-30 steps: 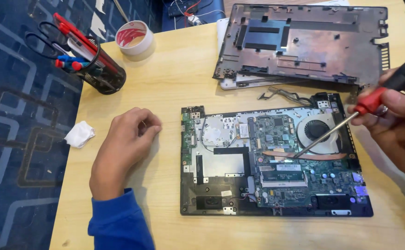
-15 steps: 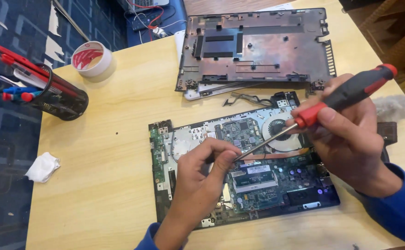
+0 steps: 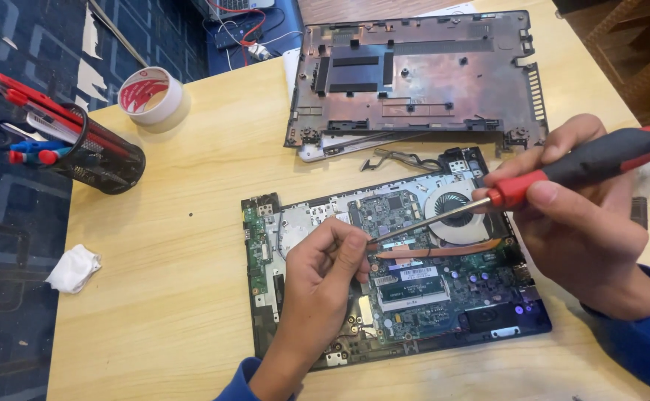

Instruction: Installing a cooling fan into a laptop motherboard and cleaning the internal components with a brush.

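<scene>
Your right hand (image 3: 585,230) has its fingers clamped on the red-and-black screwdriver (image 3: 562,174), its shaft slanting down to the motherboard (image 3: 414,275) of the opened laptop (image 3: 392,282) lying mid-desk. Your left hand (image 3: 325,275) rests on the board with fingers pinched together by the tip; whether they hold a screw, you cannot tell. The board looks stiff but fragile, so take it by its edges, and the ribbed handle should grip well. A white rectangular label sits on the memory module (image 3: 414,286). The removed bottom cover (image 3: 421,78) lies behind, a tape roll (image 3: 150,95) with a red core at the desk (image 3: 176,238) corner.
</scene>
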